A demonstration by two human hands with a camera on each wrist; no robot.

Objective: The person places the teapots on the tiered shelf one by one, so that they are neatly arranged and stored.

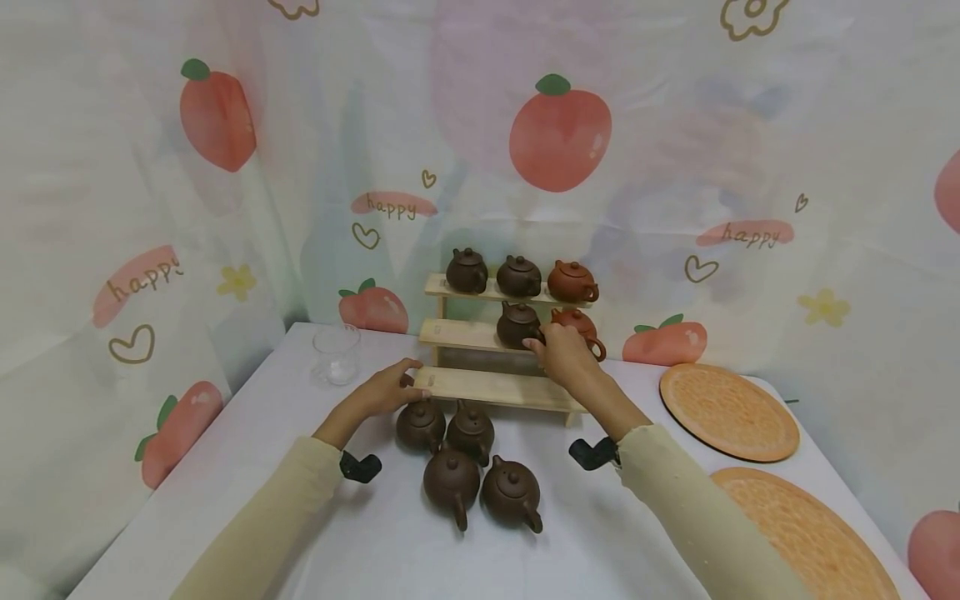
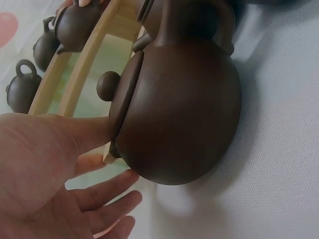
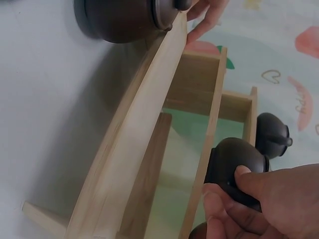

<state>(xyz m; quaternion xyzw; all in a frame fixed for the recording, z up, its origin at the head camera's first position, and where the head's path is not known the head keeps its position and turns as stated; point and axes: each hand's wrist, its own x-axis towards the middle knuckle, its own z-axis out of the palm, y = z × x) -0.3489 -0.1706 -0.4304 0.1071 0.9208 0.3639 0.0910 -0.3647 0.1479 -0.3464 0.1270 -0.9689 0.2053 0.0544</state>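
My right hand (image 1: pixel 568 353) pinches the handle side of a dark brown teapot (image 1: pixel 514 323), which stands on the middle step of a wooden stand (image 1: pixel 495 387). Just beside that hand, a reddish-brown teapot (image 1: pixel 576 318) is partly hidden. At the stand's lower left end is my left hand (image 1: pixel 381 392), above a dark brown teapot (image 1: pixel 420 427) on the table. In the left wrist view its thumb lies against the lid of this teapot (image 2: pixel 184 114), while the other fingers are spread beside the spout and not wrapped round it.
On the top step stand two dark teapots (image 1: pixel 467 272) and a reddish one (image 1: pixel 572 283). More dark teapots (image 1: pixel 452 479) crowd the table before the stand. A clear glass cup (image 1: pixel 337 357) is at left; two round orange mats (image 1: pixel 729 412) lie at right.
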